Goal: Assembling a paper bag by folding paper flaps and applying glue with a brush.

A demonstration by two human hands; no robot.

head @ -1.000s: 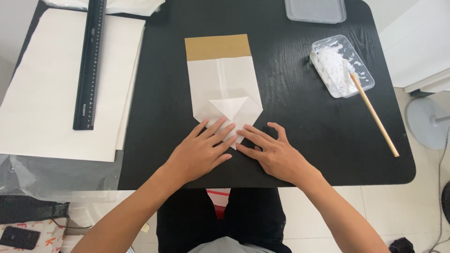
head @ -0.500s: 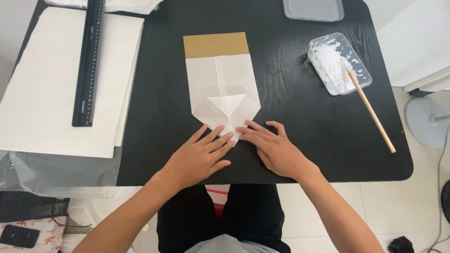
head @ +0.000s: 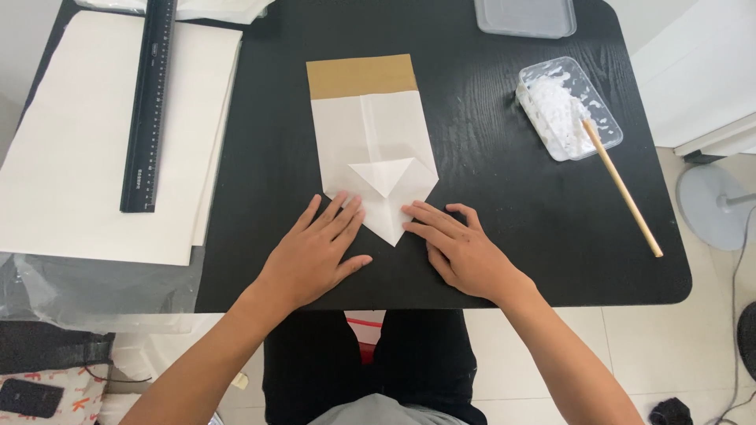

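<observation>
Folded paper: a white folded paper sheet with a brown band at its far end (head: pixel 370 134) lies flat in the middle of the black wooden counter (head: pixel 504 228).
Long axis: runs near to far; the folded point aims at the near edge, the brown band at the far edge.
Left hand: the left hand (head: pixel 315 252) lies flat, palm down and fingers spread, with its fingertips on the near left edge of the paper's point.
Right hand: the right hand (head: pixel 461 252) lies flat too, fingers spread and aimed left, fingertips touching the near right edge of the point. Neither hand pinches anything.
Near edge: both wrists cross the counter's near edge; the paper's tip sits a little way in from it.
Open room: bare counter shows right of the paper, up to the clear plastic tray of white paste (head: pixel 568 106).
Right side: a thin wooden stick (head: pixel 622 189) leans from the tray toward the near right corner.
Left side: a stack of large white sheets (head: pixel 71 165) overhangs the counter's left edge, with a long black ruler (head: pixel 150 102) lying near to far on it.
Far edge: a clear plastic lid (head: pixel 526 16) sits at the far edge.
</observation>
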